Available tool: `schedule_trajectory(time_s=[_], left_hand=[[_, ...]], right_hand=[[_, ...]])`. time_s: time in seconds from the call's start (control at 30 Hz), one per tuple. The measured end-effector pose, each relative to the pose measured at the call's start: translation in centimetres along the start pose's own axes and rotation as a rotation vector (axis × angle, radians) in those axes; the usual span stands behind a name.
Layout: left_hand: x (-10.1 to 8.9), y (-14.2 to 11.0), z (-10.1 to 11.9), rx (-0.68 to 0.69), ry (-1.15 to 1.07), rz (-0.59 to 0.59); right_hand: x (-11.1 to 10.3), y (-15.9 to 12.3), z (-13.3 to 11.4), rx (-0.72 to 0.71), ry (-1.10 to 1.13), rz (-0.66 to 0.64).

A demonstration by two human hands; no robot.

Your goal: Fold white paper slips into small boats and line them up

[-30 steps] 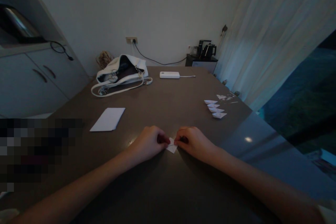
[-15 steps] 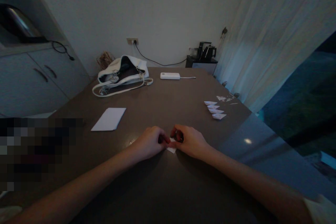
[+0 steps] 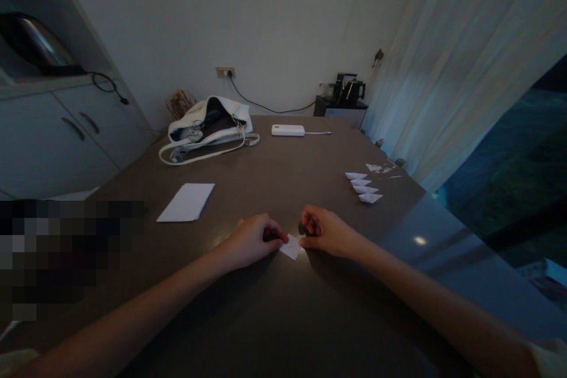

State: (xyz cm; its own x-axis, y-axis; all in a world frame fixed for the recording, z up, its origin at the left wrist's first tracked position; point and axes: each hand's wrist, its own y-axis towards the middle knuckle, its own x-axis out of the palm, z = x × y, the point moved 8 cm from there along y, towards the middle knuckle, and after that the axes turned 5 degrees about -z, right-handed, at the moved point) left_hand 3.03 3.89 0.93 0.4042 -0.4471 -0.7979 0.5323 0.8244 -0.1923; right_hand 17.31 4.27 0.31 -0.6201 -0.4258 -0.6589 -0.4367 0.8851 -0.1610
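A small folded piece of white paper (image 3: 291,247) lies on the table in front of me, with a pointed lower end. My left hand (image 3: 257,237) pinches its left side between thumb and fingers. At the right corner of the paper is the thumb tip of my right hand (image 3: 325,233); its other fingers are curled above, apart from the thumb. Whether that thumb presses on the paper or only rests beside it is hard to see. Several folded paper boats (image 3: 364,188) stand in a row further right. To the left lies a stack of white paper sheets (image 3: 186,202).
A white handbag (image 3: 210,124) with its strap lies at the back left of the brown table (image 3: 283,171). A white power bank (image 3: 287,130) with a short cable is at the back. Paper scraps (image 3: 381,169) lie near the right edge, by the curtain (image 3: 425,71).
My right hand has slid a little to the right, away from my left hand, and uncovered more of the folded paper. My left hand stays at the paper's left side.
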Motion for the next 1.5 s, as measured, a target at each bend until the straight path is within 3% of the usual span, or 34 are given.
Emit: schedule_trajectory(time_s=[0.63, 0.77, 1.0, 1.17, 1.5], left_hand=[[-0.1, -0.7, 0.7, 0.111, -0.027, -0.022], [-0.2, -0.9, 1.4, 0.182, -0.025, -0.017], [0.3, -1.3, 3.5, 0.329, 0.187, -0.087], [0.3, -1.6, 3.8, 0.388, 0.194, -0.066], [0.2, -1.3, 3.5, 0.378, 0.147, -0.036]], right_hand=[[0.2, 0.2, 0.4, -0.018, 0.094, -0.088], [0.2, -0.5, -0.5, -0.103, 0.081, -0.180], [-0.3, -1.5, -2.7, -0.273, -0.085, -0.139], [0.0, -1.9, -3.3, -0.342, -0.147, -0.159], [0.3, -1.7, -3.2, -0.401, -0.192, -0.145]])
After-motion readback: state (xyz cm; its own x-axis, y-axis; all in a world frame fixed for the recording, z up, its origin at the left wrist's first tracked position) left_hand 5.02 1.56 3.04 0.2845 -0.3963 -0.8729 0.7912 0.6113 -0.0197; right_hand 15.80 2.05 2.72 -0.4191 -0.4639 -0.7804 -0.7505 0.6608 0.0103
